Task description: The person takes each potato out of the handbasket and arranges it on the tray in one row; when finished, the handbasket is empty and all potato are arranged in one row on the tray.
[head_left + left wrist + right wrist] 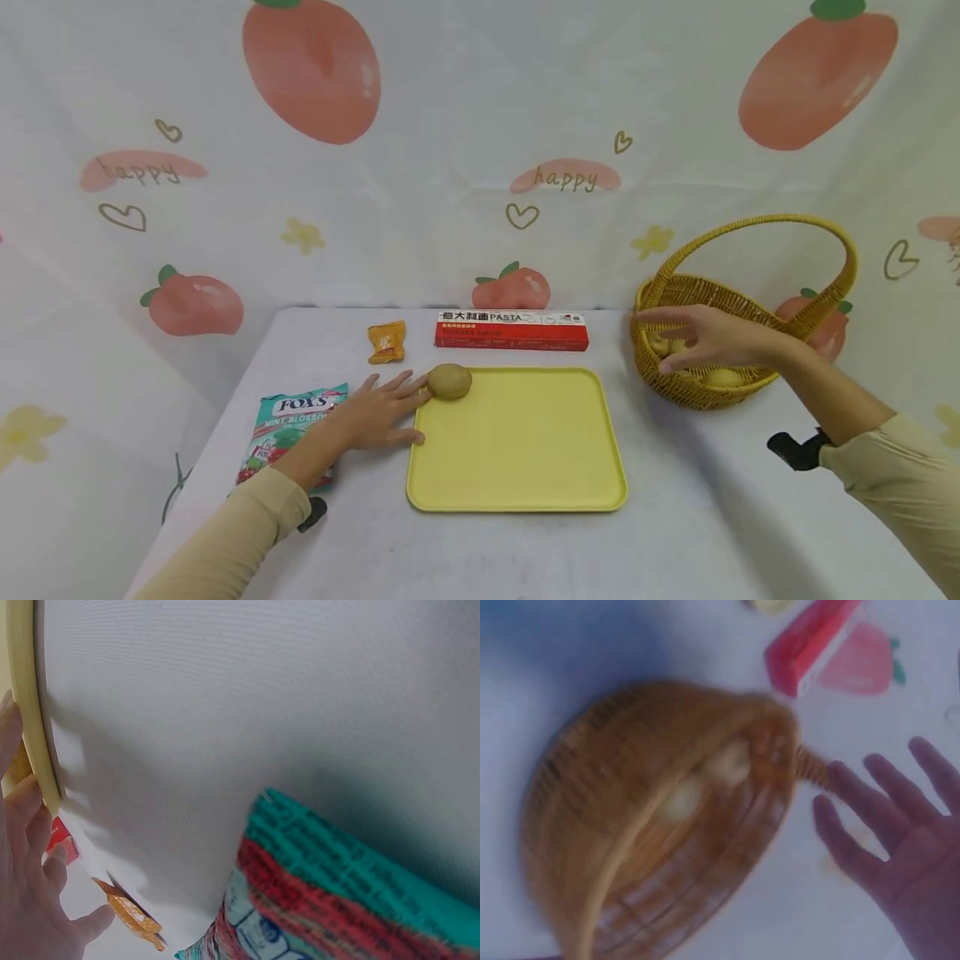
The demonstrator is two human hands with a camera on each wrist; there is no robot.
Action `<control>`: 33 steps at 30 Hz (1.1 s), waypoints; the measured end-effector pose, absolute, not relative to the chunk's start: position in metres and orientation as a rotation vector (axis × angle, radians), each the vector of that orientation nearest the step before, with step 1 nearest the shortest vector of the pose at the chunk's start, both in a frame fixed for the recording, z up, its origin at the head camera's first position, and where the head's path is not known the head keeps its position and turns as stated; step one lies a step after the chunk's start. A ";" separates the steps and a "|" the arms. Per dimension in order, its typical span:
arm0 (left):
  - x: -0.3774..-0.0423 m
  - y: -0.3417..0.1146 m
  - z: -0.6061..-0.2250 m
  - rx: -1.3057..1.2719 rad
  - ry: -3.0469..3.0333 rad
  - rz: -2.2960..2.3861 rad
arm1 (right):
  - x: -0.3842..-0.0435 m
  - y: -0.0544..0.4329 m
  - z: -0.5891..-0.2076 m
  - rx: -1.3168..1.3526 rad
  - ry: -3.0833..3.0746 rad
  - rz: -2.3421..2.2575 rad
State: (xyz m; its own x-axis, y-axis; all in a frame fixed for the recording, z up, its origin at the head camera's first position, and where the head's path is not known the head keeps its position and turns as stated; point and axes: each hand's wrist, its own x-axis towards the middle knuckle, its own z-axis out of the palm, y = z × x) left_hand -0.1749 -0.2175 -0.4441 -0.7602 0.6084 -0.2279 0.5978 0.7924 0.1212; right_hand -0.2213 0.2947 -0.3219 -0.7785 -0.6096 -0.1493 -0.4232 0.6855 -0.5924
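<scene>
L hand (378,415), ctr-left of frame: fingers spread apart, tips at L edge of potato (450,381); can't tell if touching. Potato sits on upper-left corner of yellow tray (525,450), frame ctr. R hand (701,335), right of frame: fingers apart, over wicker basket (686,393) w/ more potatoes (723,378). FOX'S bag (298,423) lower left.

Plain yellow tray (517,450); tan potato (449,381); golden-brown woven basket (678,390); red-and-white box (512,332).
</scene>
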 end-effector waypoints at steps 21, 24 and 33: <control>-0.177 -0.216 -0.444 0.910 2.715 0.080 | -0.253 0.403 -0.357 -0.456 2.297 -0.756; -0.177 -0.217 -0.445 0.903 2.715 0.077 | -0.255 0.404 -0.361 -0.446 2.303 -0.725; -0.176 -0.217 -0.446 0.901 2.708 0.106 | -0.263 0.407 -0.370 -0.349 2.179 -0.708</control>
State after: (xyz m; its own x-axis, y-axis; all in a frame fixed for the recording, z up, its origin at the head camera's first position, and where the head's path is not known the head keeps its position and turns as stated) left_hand -0.1765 -0.2174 -0.4464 -0.7646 0.5965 -0.2441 0.5756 0.8023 0.1579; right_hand -0.2629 0.4070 -0.3700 -0.6415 -0.4620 -0.6124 -0.0136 0.8050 -0.5931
